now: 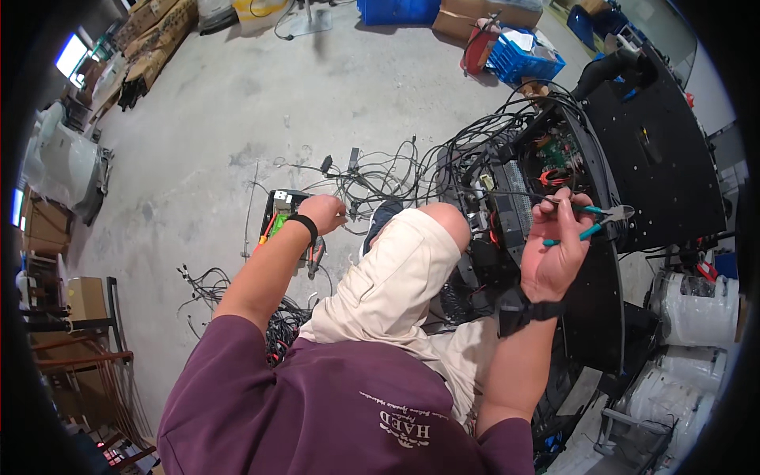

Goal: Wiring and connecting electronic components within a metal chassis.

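The purple shirt (317,412) lies nearest; beyond, the right hand (558,245) grips teal-handled pliers (609,215) by the open black housing (595,289). Whether the curled left hand (321,214) holds anything, I cannot tell. Loose cables (283,328) suggest unfinished work.

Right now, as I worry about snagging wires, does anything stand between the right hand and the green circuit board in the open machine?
Yes: as seen from the head, an orange-red wire bundle lies between the right hand, which holds teal-handled pliers, and the green circuit board. Depth is hard to judge.
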`<state>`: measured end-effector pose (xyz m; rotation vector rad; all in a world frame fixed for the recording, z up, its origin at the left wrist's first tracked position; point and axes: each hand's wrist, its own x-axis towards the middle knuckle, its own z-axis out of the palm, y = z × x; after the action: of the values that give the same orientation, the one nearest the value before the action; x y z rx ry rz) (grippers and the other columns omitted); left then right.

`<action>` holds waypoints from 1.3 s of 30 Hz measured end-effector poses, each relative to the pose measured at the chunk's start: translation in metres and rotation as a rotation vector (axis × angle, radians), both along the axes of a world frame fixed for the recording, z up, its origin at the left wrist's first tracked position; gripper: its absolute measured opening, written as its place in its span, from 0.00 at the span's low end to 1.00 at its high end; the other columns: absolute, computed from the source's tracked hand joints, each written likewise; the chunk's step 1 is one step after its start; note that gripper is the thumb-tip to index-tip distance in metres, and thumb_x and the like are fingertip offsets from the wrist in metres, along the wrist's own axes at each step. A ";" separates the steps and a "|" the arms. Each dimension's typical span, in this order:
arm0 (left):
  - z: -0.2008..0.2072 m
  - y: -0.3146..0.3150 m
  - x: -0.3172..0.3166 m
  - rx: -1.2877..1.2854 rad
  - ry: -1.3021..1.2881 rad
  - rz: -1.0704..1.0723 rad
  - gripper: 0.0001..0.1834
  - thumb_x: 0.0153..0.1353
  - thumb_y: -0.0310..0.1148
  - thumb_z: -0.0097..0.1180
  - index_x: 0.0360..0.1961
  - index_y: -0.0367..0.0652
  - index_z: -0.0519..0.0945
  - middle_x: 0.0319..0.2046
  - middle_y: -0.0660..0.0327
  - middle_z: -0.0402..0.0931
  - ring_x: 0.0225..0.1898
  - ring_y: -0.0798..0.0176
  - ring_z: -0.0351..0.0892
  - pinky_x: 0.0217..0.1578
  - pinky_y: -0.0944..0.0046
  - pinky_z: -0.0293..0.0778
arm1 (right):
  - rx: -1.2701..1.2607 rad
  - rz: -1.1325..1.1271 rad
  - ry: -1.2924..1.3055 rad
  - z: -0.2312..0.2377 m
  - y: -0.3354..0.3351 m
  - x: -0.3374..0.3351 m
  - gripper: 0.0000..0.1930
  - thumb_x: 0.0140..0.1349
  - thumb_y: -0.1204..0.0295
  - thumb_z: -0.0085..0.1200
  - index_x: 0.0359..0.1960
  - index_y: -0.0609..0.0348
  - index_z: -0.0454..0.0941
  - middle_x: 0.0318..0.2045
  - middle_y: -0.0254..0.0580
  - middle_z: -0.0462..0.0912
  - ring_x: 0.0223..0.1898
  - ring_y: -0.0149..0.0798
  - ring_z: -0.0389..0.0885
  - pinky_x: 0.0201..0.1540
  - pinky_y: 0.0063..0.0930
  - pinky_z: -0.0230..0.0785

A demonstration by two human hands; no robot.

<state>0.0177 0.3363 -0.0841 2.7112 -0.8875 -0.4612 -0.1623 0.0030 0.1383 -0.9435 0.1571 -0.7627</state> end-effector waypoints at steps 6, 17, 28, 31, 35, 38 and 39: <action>0.050 -0.073 -0.015 -0.540 0.023 -0.003 0.28 0.64 0.49 0.64 0.60 0.45 0.79 0.58 0.52 0.80 0.54 0.46 0.82 0.53 0.54 0.79 | -0.021 0.249 -0.350 0.061 0.039 -0.037 0.17 0.70 0.83 0.50 0.59 0.56 0.69 0.45 0.45 0.75 0.38 0.36 0.75 0.39 0.29 0.72; 0.003 -0.077 0.013 -0.686 0.317 0.149 0.18 0.71 0.42 0.49 0.44 0.41 0.85 0.34 0.51 0.84 0.39 0.49 0.84 0.46 0.52 0.78 | 0.021 0.021 -0.335 0.103 -0.001 -0.083 0.15 0.70 0.83 0.51 0.57 0.60 0.71 0.46 0.42 0.75 0.42 0.33 0.75 0.41 0.28 0.72; 0.060 0.022 0.068 -1.532 0.648 0.737 0.27 0.78 0.52 0.47 0.23 0.46 0.69 0.24 0.56 0.77 0.32 0.52 0.83 0.43 0.54 0.81 | -0.124 0.032 0.383 -0.010 -0.010 -0.044 0.09 0.67 0.78 0.58 0.46 0.59 0.73 0.36 0.37 0.80 0.31 0.30 0.81 0.34 0.24 0.74; 0.085 0.016 0.067 -1.595 0.628 0.623 0.26 0.78 0.53 0.47 0.24 0.47 0.70 0.28 0.53 0.81 0.37 0.49 0.86 0.45 0.52 0.81 | -0.173 0.073 0.499 -0.030 -0.018 -0.046 0.10 0.66 0.76 0.59 0.46 0.58 0.73 0.35 0.35 0.80 0.31 0.29 0.80 0.34 0.22 0.73; 0.114 0.008 0.064 -1.693 0.614 0.483 0.24 0.77 0.51 0.48 0.28 0.46 0.74 0.38 0.54 0.84 0.47 0.49 0.85 0.57 0.49 0.76 | -0.301 0.124 0.626 -0.055 -0.029 -0.044 0.09 0.65 0.76 0.60 0.45 0.59 0.74 0.31 0.33 0.80 0.28 0.28 0.79 0.32 0.23 0.71; 0.132 -0.002 0.060 -1.734 0.628 0.457 0.24 0.79 0.50 0.45 0.28 0.45 0.74 0.36 0.54 0.82 0.47 0.50 0.83 0.55 0.51 0.76 | -0.492 0.137 0.811 -0.068 -0.034 -0.039 0.09 0.63 0.73 0.60 0.41 0.62 0.77 0.29 0.39 0.82 0.29 0.33 0.82 0.34 0.29 0.72; 0.137 -0.004 0.057 -1.755 0.622 0.414 0.25 0.79 0.50 0.45 0.27 0.45 0.73 0.34 0.54 0.81 0.44 0.51 0.83 0.53 0.52 0.76 | -0.616 0.141 0.844 -0.070 -0.036 -0.040 0.09 0.63 0.71 0.60 0.42 0.62 0.78 0.30 0.41 0.83 0.29 0.36 0.83 0.35 0.31 0.73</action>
<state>0.0747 0.3318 0.0531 0.9504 -0.2024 -0.1839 -0.2024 -0.0327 0.0684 -1.8123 0.6055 -0.2290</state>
